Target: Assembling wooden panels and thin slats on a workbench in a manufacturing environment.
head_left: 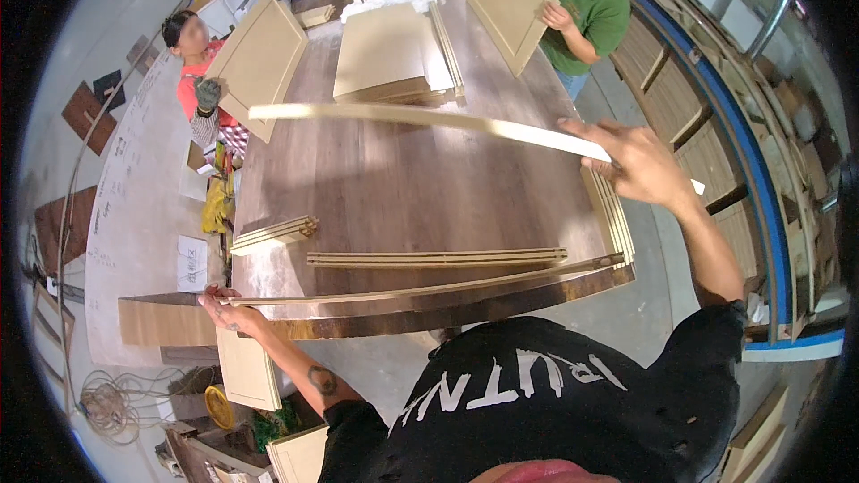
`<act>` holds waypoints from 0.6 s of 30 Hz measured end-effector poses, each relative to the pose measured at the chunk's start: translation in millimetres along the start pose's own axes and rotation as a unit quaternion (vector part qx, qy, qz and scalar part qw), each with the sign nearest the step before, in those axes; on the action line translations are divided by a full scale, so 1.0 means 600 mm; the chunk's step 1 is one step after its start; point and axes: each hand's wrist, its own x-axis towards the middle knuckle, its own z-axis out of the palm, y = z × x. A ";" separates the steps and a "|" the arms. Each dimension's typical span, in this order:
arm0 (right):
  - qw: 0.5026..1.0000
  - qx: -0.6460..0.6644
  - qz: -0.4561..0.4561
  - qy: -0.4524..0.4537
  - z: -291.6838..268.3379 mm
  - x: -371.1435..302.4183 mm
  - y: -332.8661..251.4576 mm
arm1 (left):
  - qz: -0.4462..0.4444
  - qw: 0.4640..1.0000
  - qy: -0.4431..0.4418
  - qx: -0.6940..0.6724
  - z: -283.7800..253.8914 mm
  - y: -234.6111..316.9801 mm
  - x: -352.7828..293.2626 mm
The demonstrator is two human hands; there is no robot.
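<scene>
My right hand (637, 165) grips one end of a long, thin cream strip (429, 118), raised above the table and stretching leftward across it. At the near left corner, my left hand (228, 309) has its fingers round the end of a second long strip (429, 289). That strip runs along the table's near edge, its far end by the right corner. Just beyond it lies a bundle of grooved cream strips (438, 259). Short grooved pieces (273, 234) are stacked near the left edge, and more strips (611, 215) lie along the right edge.
The brown wood-look table (403, 183) bears a stack of cream panels (385, 49) farther off. A co-worker in red (192, 72) holds a framed panel (259, 63) at left; another in green (591, 13) holds one (508, 9) at right. A blue-edged rack (743, 134) stands right.
</scene>
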 end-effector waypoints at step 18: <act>0.946 0.243 -0.090 -0.193 -0.027 0.041 -0.141 | -0.029 0.995 -0.071 -0.069 -0.005 -0.067 0.042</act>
